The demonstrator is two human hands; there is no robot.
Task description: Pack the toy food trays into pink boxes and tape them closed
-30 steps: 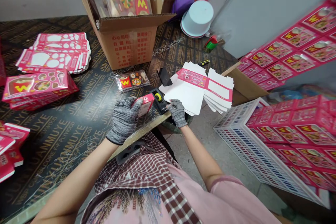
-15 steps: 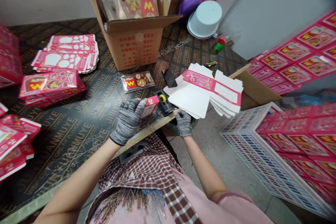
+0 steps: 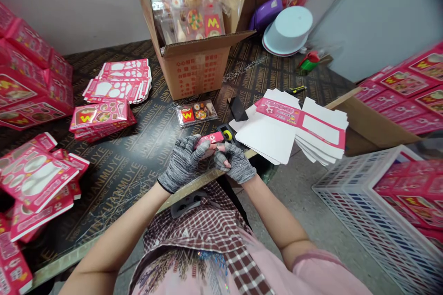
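Observation:
Both hands wear grey knit gloves at the near edge of the dark table (image 3: 114,179). My left hand (image 3: 182,162) is closed around a small pink box (image 3: 212,138), which lies nearly flat. My right hand (image 3: 232,160) is pinched against the box's near side; what it holds, if anything, is too small to see. Just behind the box sits a black tape dispenser with a yellow roll (image 3: 227,134). A clear pack of toy food (image 3: 195,112) lies further back on the table.
An open cardboard carton (image 3: 200,64) full of toy packs stands at the back. Flat box blanks (image 3: 294,124) lie to the right, pink box stacks (image 3: 104,117) to the left. A white crate (image 3: 377,221) of pink boxes stands on the floor at right.
My right hand left the tape dispenser and came in to the pink box. My left hand tilted the box flatter. The view shifted, showing more boxes at left.

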